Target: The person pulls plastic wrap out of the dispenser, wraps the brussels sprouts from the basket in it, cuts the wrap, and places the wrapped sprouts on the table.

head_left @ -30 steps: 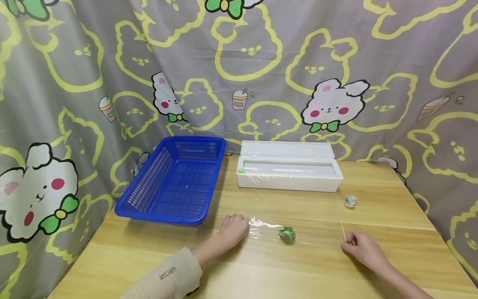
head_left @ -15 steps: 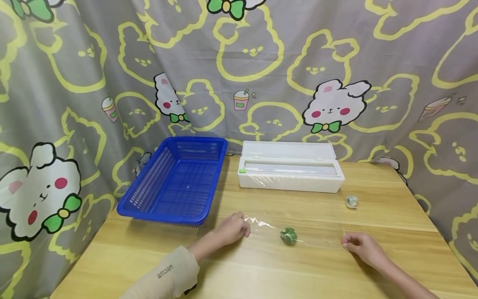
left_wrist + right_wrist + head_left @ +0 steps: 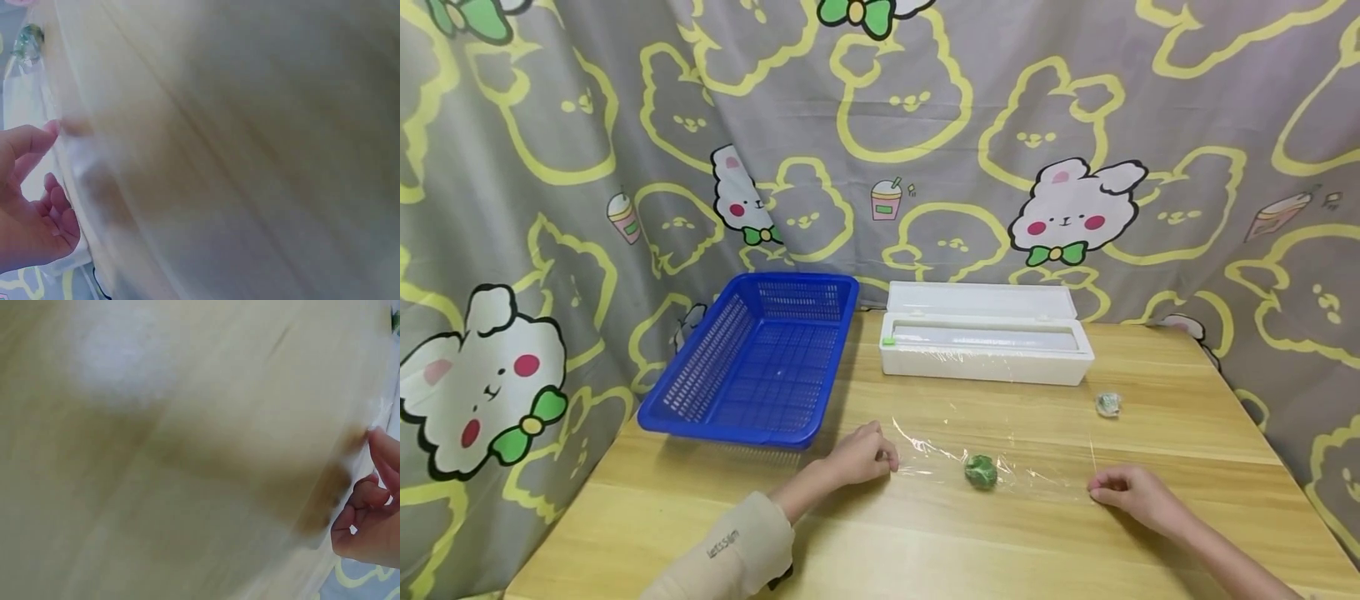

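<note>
A clear sheet of plastic wrap (image 3: 925, 454) spans the space between my two hands, low over the table. My left hand (image 3: 859, 454) pinches its left edge, thumb and forefinger together in the left wrist view. At the right edge, my right hand (image 3: 1138, 496) pinches the film between thumb and fingertips. Between the hands sits a small round green leafy vegetable (image 3: 981, 472), kind not clear; whether it lies on or under the film I cannot tell. Behind it stands a white plastic wrap dispenser (image 3: 985, 365), lid raised, with a green slider at its left end.
A blue plastic basket (image 3: 651, 417) stands at the left, beyond my left forearm. On the right lies a small film-wrapped lump (image 3: 1107, 405), pale green. A patterned curtain (image 3: 925, 100) hangs behind and beside the wooden table (image 3: 940, 558).
My left hand has turned and shifted slightly left, its fingers now pinching. The right hand has moved little. The film shows more creases around the green vegetable; the view has shifted slightly.
</note>
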`<state>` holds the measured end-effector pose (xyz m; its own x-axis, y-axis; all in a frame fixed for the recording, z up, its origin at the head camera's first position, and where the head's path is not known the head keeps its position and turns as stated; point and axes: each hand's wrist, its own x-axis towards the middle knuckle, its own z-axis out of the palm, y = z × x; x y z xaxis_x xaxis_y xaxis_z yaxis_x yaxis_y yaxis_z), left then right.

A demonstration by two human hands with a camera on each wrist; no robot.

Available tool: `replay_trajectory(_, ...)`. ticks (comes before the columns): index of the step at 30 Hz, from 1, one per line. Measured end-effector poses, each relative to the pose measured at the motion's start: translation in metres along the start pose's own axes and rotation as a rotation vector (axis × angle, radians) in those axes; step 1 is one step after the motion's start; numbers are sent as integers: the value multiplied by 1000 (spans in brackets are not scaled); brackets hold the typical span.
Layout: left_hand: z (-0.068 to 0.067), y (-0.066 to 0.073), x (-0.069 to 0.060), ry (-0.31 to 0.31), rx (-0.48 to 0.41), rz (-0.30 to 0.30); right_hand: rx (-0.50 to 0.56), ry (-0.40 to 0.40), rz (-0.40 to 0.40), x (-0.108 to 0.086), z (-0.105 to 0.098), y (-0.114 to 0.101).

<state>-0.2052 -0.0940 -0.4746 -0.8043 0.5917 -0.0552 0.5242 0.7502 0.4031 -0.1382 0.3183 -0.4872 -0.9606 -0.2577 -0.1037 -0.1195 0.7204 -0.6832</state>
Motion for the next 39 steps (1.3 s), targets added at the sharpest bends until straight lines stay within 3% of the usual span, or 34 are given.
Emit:
replay_trajectory(3, -1, 3, 0, -14, 17, -13, 15, -5, -28, 0, 0, -4)
replay_trajectory(6, -2, 5, 1, -24, 38, -14, -14, 57, -46, 1, 3, -15)
replay_trajectory(12, -2, 5, 4, -35, 61, -17, -272, 280, -280, 8, 26, -54)
replay_trajectory(18, -1, 4, 4, -34, 66, -20, -382, 269, -488, 21, 55, -86)
replay_trajectory(22, -1, 5, 3, -30, 64, -17, -410, 269, -468, 33, 68, -95)
replay_trajectory(26, -2, 5, 2, -33, 54, -8, -370, 245, -391, 41, 75, -97)
replay_trajectory(31, -7, 8, 6, -69, 66, 16, -313, 240, -360, 47, 79, -95)
replay_trajectory(34, -8, 18, 15, -43, 60, 52, -299, 237, -359, 48, 80, -94)
replay_trajectory(39, 2, 51, 33, 68, -17, 147, -272, 217, -344, 48, 81, -94)
